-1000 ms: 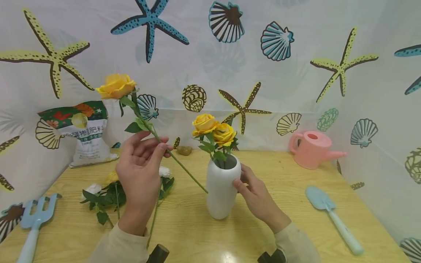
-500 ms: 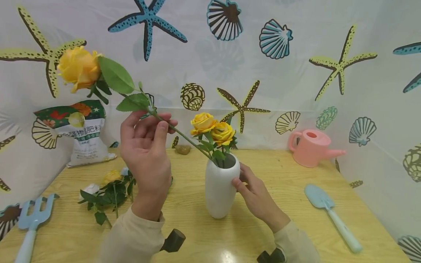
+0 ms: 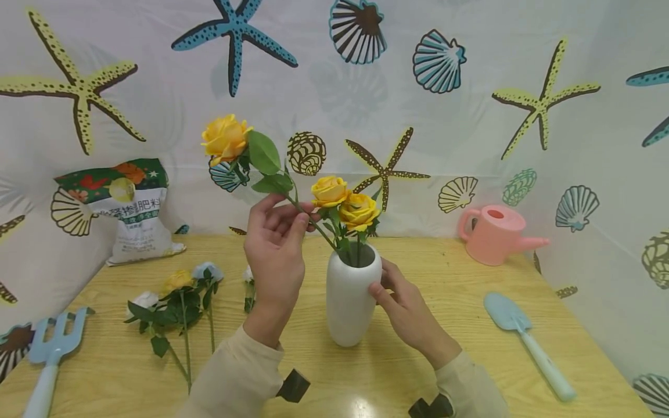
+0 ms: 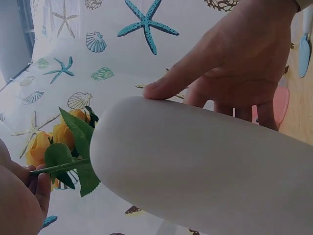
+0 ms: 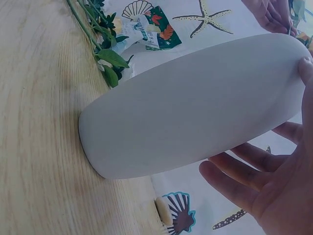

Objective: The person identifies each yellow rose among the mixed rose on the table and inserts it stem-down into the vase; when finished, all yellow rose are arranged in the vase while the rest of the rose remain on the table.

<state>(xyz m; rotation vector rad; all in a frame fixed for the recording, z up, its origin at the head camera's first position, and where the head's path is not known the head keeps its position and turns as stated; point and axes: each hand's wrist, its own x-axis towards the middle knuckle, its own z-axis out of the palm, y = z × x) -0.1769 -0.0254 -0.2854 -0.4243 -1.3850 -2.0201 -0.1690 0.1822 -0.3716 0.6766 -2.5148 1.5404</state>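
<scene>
A long-stemmed yellow rose [image 3: 226, 139] leans left, its stem pinched between the thumb and fingers of my left hand [image 3: 277, 249]. The stem's lower end goes into the mouth of the white vase [image 3: 351, 302]; the end itself is hidden inside. Two more yellow roses [image 3: 345, 203] stand in the vase. My right hand [image 3: 410, 313] holds the vase's right side, thumb on the front and fingers reaching behind. In the right wrist view the vase [image 5: 190, 107] stands upright on the wooden table [image 5: 39, 147].
Several loose flowers [image 3: 177, 307] lie left of my left arm. A light-blue hand fork [image 3: 57, 348] and a fertilizer bag [image 3: 138, 215] are further left. On the right are a pink watering can [image 3: 493, 235] and a light-blue trowel [image 3: 528, 345]. Patterned cloth hangs behind.
My left hand first swung the rose's stem end up to the vase mouth, then moved right toward the vase, taking the stem further in. The right hand and vase stayed put.
</scene>
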